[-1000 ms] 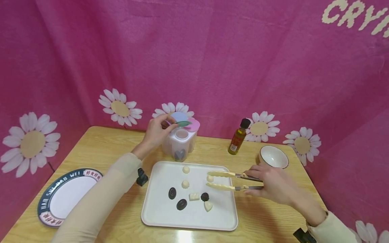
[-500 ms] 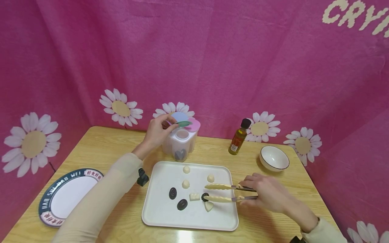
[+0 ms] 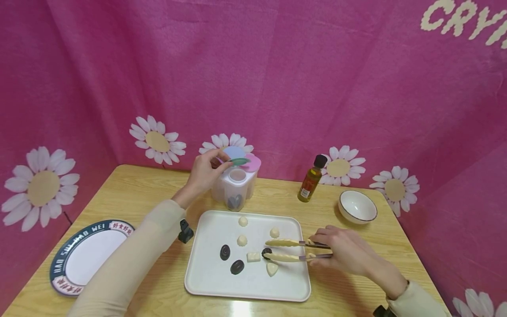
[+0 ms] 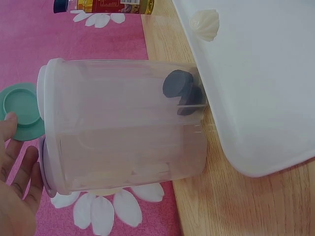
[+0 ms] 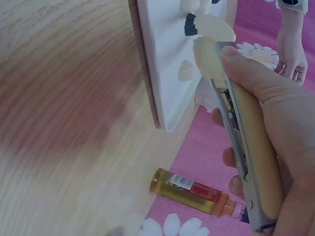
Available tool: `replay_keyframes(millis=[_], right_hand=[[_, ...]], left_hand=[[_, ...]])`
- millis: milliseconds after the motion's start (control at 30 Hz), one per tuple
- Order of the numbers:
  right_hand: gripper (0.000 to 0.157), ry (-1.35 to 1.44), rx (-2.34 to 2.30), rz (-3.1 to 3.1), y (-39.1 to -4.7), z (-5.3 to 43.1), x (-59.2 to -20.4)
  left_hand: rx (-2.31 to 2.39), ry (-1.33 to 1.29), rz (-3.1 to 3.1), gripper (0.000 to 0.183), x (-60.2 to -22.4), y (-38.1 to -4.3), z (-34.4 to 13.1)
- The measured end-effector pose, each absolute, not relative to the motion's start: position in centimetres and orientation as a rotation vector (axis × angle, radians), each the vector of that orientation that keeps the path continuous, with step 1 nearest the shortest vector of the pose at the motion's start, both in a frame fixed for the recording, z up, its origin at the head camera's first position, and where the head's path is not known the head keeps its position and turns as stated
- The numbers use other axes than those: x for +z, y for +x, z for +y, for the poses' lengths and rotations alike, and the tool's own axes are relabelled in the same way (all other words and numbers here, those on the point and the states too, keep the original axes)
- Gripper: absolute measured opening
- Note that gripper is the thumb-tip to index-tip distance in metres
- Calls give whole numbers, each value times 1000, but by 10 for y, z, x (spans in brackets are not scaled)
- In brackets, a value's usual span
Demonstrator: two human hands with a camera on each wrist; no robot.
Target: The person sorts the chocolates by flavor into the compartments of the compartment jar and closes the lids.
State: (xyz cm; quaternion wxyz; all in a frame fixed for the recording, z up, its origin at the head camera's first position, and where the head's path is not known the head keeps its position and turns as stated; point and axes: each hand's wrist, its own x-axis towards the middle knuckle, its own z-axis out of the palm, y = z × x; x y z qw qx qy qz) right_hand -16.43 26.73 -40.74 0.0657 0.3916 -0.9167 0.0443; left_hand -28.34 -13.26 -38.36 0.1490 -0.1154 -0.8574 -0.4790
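Note:
My left hand [image 3: 203, 172] pinches the green lid [image 3: 239, 161] of a clear lidded container [image 4: 113, 123], holding it raised so one compartment's mouth is uncovered. Dark chocolates [image 4: 178, 84] lie at the bottom of that container. Yellow-tipped tongs [image 3: 283, 242] are gripped in my right hand [image 3: 342, 252], their tips spread apart over the white tray [image 3: 214, 284]. The lower tip lies against or just over a small round dark chocolate [image 3: 265, 252]; contact is unclear. Around it are a white rectangular chocolate [image 3: 253, 256], a white wedge-shaped one [image 3: 271, 269] and two dark ovals [image 3: 237, 267].
Several round white chocolates [image 3: 274, 232] sit farther back on the tray. A bottle of yellow liquid [image 3: 310, 180] and a white bowl [image 3: 357, 207] stand at the back right. At left, a dark-rimmed plate [image 3: 61, 255] is partly behind my sleeve. Pink cloth [image 3: 253, 79] hangs behind the table.
My right hand has brought the tongs nearer to me and slightly left, from around a round white chocolate to the small dark one. The left hand keeps the green lid in place.

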Motion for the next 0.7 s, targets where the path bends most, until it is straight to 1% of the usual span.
replay_keyframes(millis=[700], right_hand=[[40, 1183, 158, -2802, -167, 266, -413]], left_hand=[[-1369, -356, -2455, 19, -385, -286, -133]])
